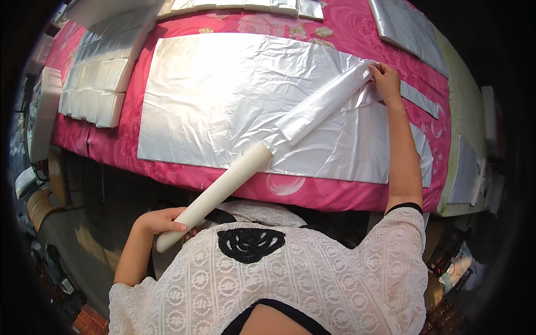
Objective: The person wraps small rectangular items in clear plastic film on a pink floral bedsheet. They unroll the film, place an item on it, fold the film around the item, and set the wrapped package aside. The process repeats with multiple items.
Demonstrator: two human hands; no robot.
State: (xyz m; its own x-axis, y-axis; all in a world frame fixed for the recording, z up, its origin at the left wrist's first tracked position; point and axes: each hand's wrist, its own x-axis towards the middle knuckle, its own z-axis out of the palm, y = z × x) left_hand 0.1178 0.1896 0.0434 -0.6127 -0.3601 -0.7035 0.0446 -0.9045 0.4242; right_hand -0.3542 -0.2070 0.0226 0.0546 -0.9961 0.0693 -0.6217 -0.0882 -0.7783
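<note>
My left hand [161,222] grips the lower end of a long off-white tube [220,192]. The tube slants up to the right, its upper end over the front edge of a broad stack of shiny plastic sheets [217,100]. At the sheets' far right, my right hand [386,81] pinches the upper end of a flattened plastic film strip [324,104]. This strip lies diagonally across the sheets, almost in line with the tube. Its lower end is close to the tube's upper end; whether the two touch, I cannot tell.
A pink floral cloth [284,186] covers the table. Folded plastic packs [94,79] lie in rows on the left, with more packs [251,5] along the far edge. Another plastic stack [410,35] is at the far right, and narrow plastic strips [420,99] lie beyond my right forearm.
</note>
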